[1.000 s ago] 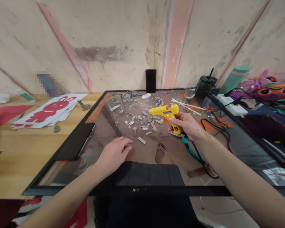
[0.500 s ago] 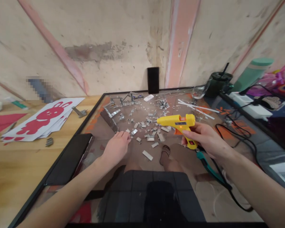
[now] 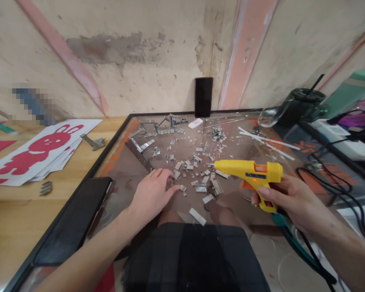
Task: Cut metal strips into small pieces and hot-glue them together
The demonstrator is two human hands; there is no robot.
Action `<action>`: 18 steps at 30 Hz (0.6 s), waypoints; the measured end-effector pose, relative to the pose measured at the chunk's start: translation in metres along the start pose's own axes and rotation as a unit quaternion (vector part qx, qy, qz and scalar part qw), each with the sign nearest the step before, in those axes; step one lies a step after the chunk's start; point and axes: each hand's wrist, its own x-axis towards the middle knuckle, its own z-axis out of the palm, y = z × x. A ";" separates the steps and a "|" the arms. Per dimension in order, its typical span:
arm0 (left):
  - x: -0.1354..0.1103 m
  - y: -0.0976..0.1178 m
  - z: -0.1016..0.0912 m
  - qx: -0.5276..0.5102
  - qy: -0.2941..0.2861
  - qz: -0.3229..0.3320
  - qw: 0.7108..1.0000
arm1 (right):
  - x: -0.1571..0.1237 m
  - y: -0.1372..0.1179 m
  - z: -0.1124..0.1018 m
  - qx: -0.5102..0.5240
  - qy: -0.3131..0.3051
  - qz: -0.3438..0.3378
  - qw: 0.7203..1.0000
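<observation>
My right hand [image 3: 292,198] is wrapped round the handle of a yellow hot glue gun [image 3: 246,170] with a small glowing light. Its metal nozzle points left over the scattered pieces, and the orange trigger [image 3: 247,185] shows under the body. My left hand [image 3: 153,188] rests low over the glass tabletop, thumb and fingers apart. Between and beside them lie small grey metal-looking pieces [image 3: 183,188]; the fingertips are partly hidden. Larger flat pieces [image 3: 197,216] lie nearer to me. Farther back stand joined pieces [image 3: 162,126] of the same grey material.
A phone [image 3: 203,97] leans on the wall; another phone [image 3: 73,221] lies at left. Rabbit-printed paper [image 3: 45,150] covers part of the wooden surface. White sticks [image 3: 269,142], a clear glass [image 3: 269,117], a dark cup [image 3: 301,107], black cables [image 3: 325,178] and green-handled pliers [image 3: 301,247] are at right.
The glue gun has come closer to me and appears lower and farther right. My left thumb has spread away from the fingers, which were closed together. The view has shifted slightly.
</observation>
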 end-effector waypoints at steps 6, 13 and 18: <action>0.002 -0.015 0.006 0.030 0.020 0.000 0.999 | 0.004 0.012 -0.004 -0.022 0.036 0.023 0.999; 0.003 -0.017 0.004 0.031 0.078 -0.039 0.996 | 0.002 0.018 -0.005 -0.055 0.056 0.043 0.996; 0.002 -0.005 0.007 0.018 0.077 0.031 0.996 | 0.003 0.016 0.000 -0.065 0.059 0.011 0.996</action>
